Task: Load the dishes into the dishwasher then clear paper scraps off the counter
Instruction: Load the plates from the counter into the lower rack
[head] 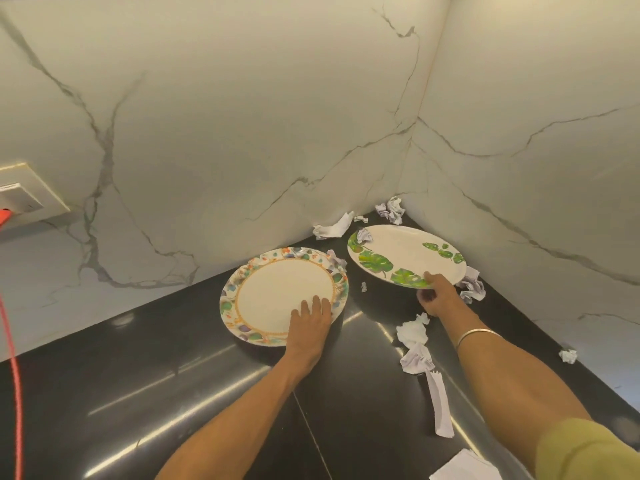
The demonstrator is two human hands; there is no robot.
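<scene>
Two plates are in the corner of a black counter. The left plate has a multicoloured floral rim; my left hand grips its near edge, fingers lying on top. The right plate is white with green leaves and tilts up off the counter; my right hand pinches its near rim, thumb on top. Crumpled paper scraps lie around: one on the leaf plate, some in the corner, one by the wall, a bunch near my right wrist.
Marble walls meet behind the plates. A wall socket with an orange cable sits at far left. More paper lies at the right wall, far right, as a long strip and a sheet at bottom.
</scene>
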